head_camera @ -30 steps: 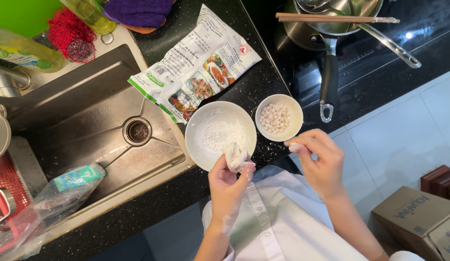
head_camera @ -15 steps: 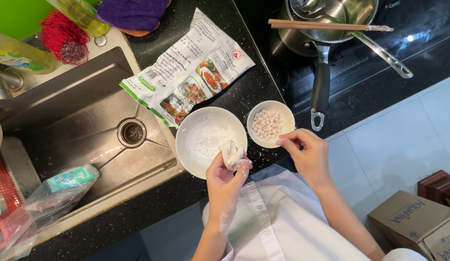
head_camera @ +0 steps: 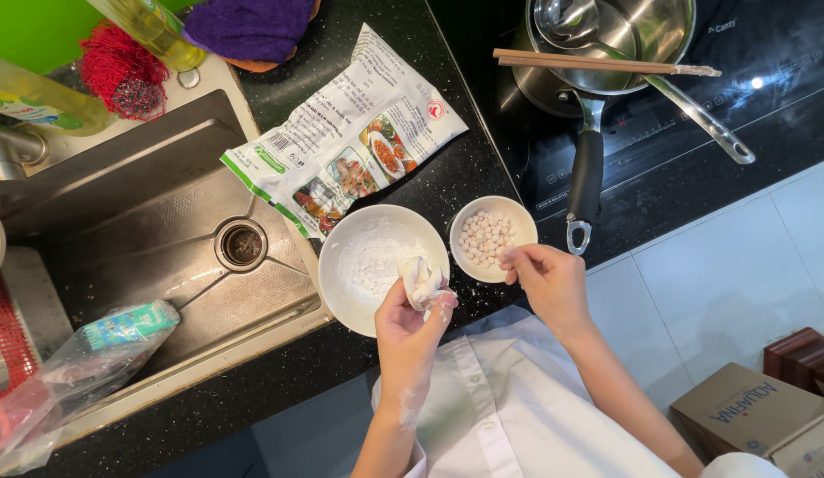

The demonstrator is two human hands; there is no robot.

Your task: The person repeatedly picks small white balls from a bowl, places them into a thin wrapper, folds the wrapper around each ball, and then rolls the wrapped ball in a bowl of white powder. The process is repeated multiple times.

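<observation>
Black counter [head_camera: 483,159], dough [head_camera: 424,279] half-hidden in left hand [head_camera: 408,320]

Steel sink [head_camera: 146,221] at left; printed plastic flour bag [head_camera: 341,159] upper centre; steel saucepan [head_camera: 607,44] with wooden chopsticks [head_camera: 598,64] upper right; cardboard boxes [head_camera: 757,416] lower right.

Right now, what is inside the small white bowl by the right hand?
The small white bowl holds a heap of small pale round balls. The right hand reaches over its near rim, fingertips pinched, so that edge is covered.
</observation>
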